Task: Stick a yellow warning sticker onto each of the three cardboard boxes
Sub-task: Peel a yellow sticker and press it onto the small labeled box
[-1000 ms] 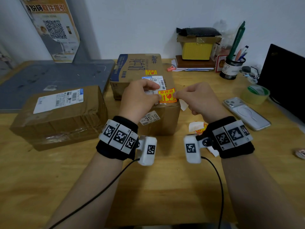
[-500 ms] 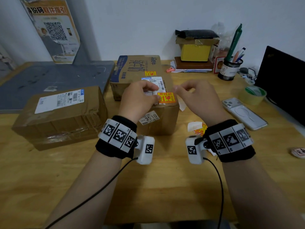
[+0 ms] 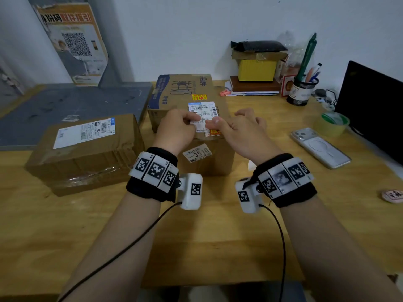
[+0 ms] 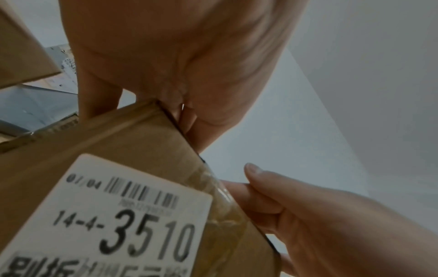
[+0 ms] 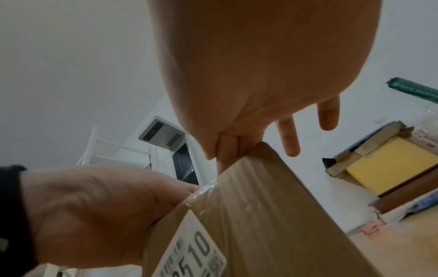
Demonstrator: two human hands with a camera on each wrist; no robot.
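Three cardboard boxes stand on the wooden desk. The middle box [image 3: 209, 166] carries a white "3510" label on its front. My left hand [image 3: 187, 124] rests on its top, bent fingertips pressing by the shipping label. My right hand [image 3: 229, 127] lies beside it, its thumb pressing down on a yellow warning sticker [image 3: 215, 133], of which only a strip shows at the front edge of the top. The other right fingers are spread and relaxed [image 5: 288, 136]. The back box [image 3: 181, 92] bears a yellow sticker [image 3: 199, 97]. No yellow sticker shows on the left box [image 3: 87, 153].
A phone [image 3: 320, 147] lies to the right, with a tape roll [image 3: 331, 125] and a dark monitor [image 3: 375, 105] behind it. At the back stand a pen cup [image 3: 302, 92] and a yellow box stack [image 3: 257, 68]. A grey mat [image 3: 65, 105] covers the back left.
The yellow sticker, held up between both hands a second ago, now lies flat on the middle box. My right hand has moved left and its thumb has come down on it.
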